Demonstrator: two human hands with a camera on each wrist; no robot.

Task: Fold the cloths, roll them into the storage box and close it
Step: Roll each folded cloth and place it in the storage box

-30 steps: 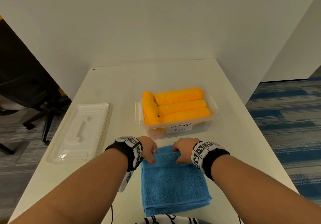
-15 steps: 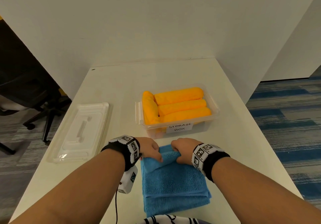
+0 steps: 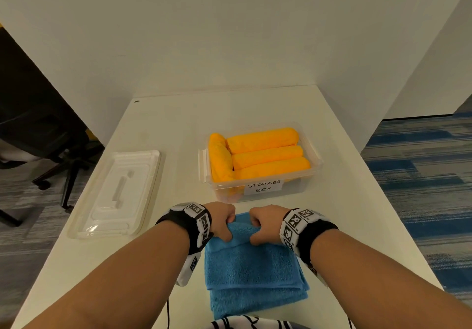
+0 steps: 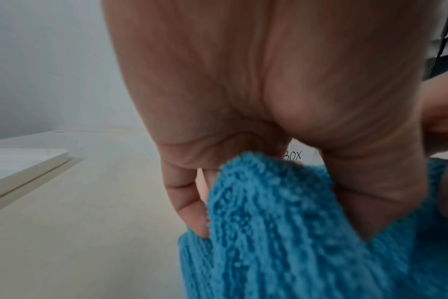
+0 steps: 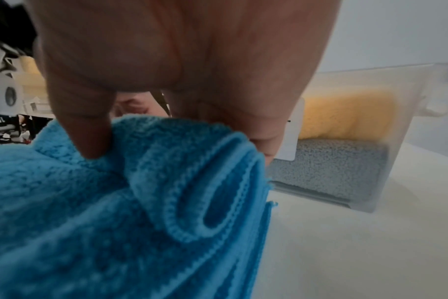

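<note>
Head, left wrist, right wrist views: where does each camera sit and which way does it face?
Head: looks down over the table; both forearms, left hand, right hand on the blue cloth.
Left wrist: under the palm, facing forward along the fingers.
Right wrist: likewise, toward the storage box.
Shared: all show the cloth.

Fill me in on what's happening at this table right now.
A person is rolling a folded blue cloth on the table. The left hand and right hand both grip its far edge, which is curled into the start of a roll. Just beyond, the open storage box already holds orange rolled cloths. Its lid lies apart to the left.
</note>
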